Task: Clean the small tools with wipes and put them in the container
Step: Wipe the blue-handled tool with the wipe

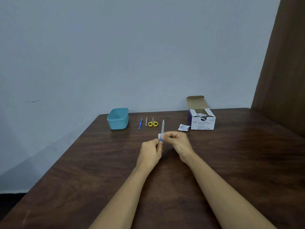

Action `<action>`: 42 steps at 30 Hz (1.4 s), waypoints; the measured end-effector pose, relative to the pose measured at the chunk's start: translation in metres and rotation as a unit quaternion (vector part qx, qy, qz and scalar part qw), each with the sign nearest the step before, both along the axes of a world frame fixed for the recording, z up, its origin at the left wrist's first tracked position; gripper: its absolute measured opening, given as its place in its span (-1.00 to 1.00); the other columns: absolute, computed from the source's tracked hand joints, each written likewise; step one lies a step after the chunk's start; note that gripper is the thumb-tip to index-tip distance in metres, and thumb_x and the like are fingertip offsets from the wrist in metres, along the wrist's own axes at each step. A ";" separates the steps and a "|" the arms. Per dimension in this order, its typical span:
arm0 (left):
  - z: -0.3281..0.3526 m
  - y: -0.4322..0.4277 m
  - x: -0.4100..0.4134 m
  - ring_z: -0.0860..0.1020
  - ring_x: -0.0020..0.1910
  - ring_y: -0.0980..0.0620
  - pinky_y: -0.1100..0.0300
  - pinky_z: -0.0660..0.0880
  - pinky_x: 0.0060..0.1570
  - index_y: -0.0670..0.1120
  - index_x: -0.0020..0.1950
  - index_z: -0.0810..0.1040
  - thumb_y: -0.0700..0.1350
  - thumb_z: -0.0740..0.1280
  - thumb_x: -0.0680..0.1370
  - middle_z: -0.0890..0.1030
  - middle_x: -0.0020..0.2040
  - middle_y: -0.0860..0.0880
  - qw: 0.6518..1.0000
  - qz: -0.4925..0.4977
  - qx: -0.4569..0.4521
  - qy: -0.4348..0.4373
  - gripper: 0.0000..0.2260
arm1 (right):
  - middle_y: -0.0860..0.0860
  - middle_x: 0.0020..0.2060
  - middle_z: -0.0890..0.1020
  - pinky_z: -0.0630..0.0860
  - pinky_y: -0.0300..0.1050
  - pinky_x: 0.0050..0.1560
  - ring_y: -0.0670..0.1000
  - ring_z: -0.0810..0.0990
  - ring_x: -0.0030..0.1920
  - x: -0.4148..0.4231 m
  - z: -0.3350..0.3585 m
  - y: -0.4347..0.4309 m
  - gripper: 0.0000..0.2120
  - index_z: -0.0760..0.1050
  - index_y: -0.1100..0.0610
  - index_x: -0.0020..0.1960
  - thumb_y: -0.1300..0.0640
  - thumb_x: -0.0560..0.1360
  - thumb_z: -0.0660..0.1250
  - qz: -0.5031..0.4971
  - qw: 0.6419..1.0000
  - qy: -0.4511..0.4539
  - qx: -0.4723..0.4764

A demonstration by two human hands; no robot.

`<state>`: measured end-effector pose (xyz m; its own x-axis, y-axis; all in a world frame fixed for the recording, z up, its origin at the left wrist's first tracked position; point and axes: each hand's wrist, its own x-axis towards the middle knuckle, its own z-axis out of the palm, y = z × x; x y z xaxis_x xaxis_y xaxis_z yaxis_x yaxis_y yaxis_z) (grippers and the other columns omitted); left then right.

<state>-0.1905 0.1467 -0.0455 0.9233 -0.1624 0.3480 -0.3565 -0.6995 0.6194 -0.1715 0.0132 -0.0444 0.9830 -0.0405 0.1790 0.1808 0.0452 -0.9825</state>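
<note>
— Where is the tool that is being cleaned?

— The metal file (162,126) is held up over the middle of the tabletop (92,164), between the person's two hands. Its blade points away toward the wall (132,55), and its blue handle end is down among the fingers.

— And the wipe?

— A small white wipe (159,136) is folded round the foot of the blade, just above the handle. The right hand (177,142) pinches it there, thumb and fingers (170,135) drawn in narrow on the wipe and the file inside it.

— What is the left hand doing?

— The left hand (151,152) sits just below and grips the handle end, its fingers curled tight round it.

— What lies beyond the hands?

— Three more tools lie in a row near the far edge: a blue tool (140,124), a thin grey tool (146,121) and yellow-handled scissors (153,123), side by side but apart. To their left stands the teal container (118,119), open at the top.

— And on the right?

— A torn sachet (183,127) lies flat, just beside a box (203,123) of alcohol swabs with its lid flap standing up and packets showing inside. A brown panel (283,63) rises past the tabletop's right edge.
</note>
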 end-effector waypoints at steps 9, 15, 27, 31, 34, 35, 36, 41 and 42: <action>0.000 -0.002 0.000 0.58 -0.20 0.10 0.19 0.52 -0.15 -0.08 -0.04 0.60 -0.10 0.19 0.64 0.62 -0.18 -0.01 1.000 -0.012 0.001 0.008 -0.80 | 0.04 -0.35 0.64 0.52 -0.35 -0.25 -0.12 0.60 -0.33 -0.003 0.001 0.004 -0.90 0.60 0.20 -0.21 0.18 0.42 0.48 -0.002 1.000 -0.023 0.004; -0.001 0.000 -0.001 0.55 -0.26 0.19 0.32 0.47 -0.23 -0.11 -0.08 0.62 -0.11 0.23 0.62 0.58 -0.27 0.10 0.999 -0.007 -0.032 -0.001 -0.80 | 0.01 -0.33 0.65 0.53 -0.08 -0.15 -0.04 0.59 -0.25 0.000 -0.005 0.007 -0.80 0.64 0.05 -0.24 0.05 0.54 0.35 -0.024 0.996 -0.048 -0.072; 0.000 0.000 -0.003 0.54 -0.27 0.12 0.27 0.44 -0.26 -0.09 -0.05 0.62 -0.10 0.25 0.61 0.62 -0.23 -0.03 0.999 0.042 -0.020 -0.012 -0.84 | 0.08 -0.30 0.70 0.56 -0.10 -0.08 -0.04 0.63 -0.25 0.000 -0.005 0.011 -0.88 0.65 0.15 -0.24 0.12 0.42 0.48 -0.025 0.999 -0.024 -0.040; 0.000 0.000 -0.003 0.50 -0.33 0.12 0.30 0.37 -0.34 -0.11 -0.10 0.62 -0.08 0.27 0.61 0.57 -0.31 0.00 0.999 0.034 -0.022 -0.012 -0.81 | -0.03 -0.30 0.69 0.52 -0.09 0.01 -0.09 0.62 -0.17 0.004 -0.009 0.010 -0.79 0.65 0.03 -0.27 0.05 0.52 0.37 -0.037 0.995 -0.028 -0.092; 0.001 0.000 -0.003 0.52 -0.32 0.13 0.38 0.35 -0.35 -0.09 -0.13 0.63 -0.08 0.27 0.60 0.61 -0.29 -0.01 0.999 0.027 -0.034 -0.009 -0.80 | -0.04 -0.31 0.67 0.54 -0.07 0.02 -0.06 0.62 -0.18 0.004 -0.006 0.007 -0.82 0.66 0.07 -0.21 0.12 0.54 0.35 -0.010 0.997 -0.018 -0.071; 0.001 0.000 -0.002 0.51 -0.33 0.15 0.41 0.34 -0.37 -0.08 -0.14 0.63 -0.08 0.27 0.60 0.61 -0.29 0.00 0.999 0.027 -0.035 -0.009 -0.80 | -0.04 -0.32 0.66 0.54 -0.07 0.00 -0.06 0.61 -0.20 0.003 -0.004 0.007 -0.85 0.65 0.11 -0.19 0.16 0.53 0.36 0.000 0.999 -0.011 -0.051; 0.001 0.000 -0.002 0.51 -0.34 0.16 0.42 0.33 -0.38 -0.08 -0.14 0.64 -0.07 0.27 0.60 0.61 -0.29 0.00 0.999 0.028 -0.034 -0.009 -0.80 | -0.03 -0.33 0.65 0.54 -0.09 -0.01 -0.06 0.60 -0.23 0.001 -0.002 0.006 -0.87 0.64 0.13 -0.20 0.20 0.51 0.37 0.011 0.999 -0.006 -0.033; 0.001 0.000 0.000 0.58 -0.26 0.12 0.38 0.42 -0.29 -0.08 -0.10 0.65 -0.09 0.29 0.59 0.65 -0.25 -0.01 0.998 0.019 -0.058 -0.003 -0.83 | 0.06 -0.33 0.63 0.51 -0.31 -0.22 -0.08 0.58 -0.30 -0.004 0.006 0.004 -0.93 0.61 0.21 -0.22 0.24 0.44 0.44 0.031 0.999 0.005 -0.006; 0.001 0.000 0.000 0.58 -0.26 0.12 0.38 0.43 -0.29 -0.08 -0.10 0.65 -0.10 0.30 0.58 0.65 -0.26 0.00 0.998 0.014 -0.066 -0.005 -0.84 | 0.08 -0.31 0.63 0.51 -0.31 -0.24 -0.07 0.58 -0.28 -0.004 0.006 0.005 -0.93 0.61 0.22 -0.21 0.24 0.44 0.44 0.022 1.000 0.005 0.000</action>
<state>-0.1909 0.1467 -0.0450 0.9233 -0.0885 0.3737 -0.3442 -0.6220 0.7033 -0.1760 0.0181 -0.0385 0.9856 0.0021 0.1693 0.1690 0.0535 -0.9842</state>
